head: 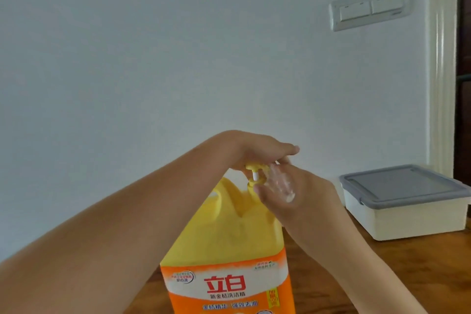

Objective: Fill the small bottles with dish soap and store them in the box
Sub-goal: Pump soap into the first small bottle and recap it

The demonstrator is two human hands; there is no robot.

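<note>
I am reaching my left forearm in from the lower left and laying my left hand [260, 148] flat on the yellow pump head [256, 168], fingers straight and together, gripping nothing. My right hand [303, 194] is curling its fingers round a small clear bottle [280, 183], holding it tilted right up against the pump's spout. The pump is sitting on a big yellow dish soap jug [229, 232]. Its orange-and-white label [226, 285] is showing "立白" in red with "新金桔洗洁精" beneath; the smaller print is too blurred to read. The white storage box [407, 214] is sitting on the wooden table [407, 275] to my right, well apart from the jug, its grey lid [402, 186] on.
</note>
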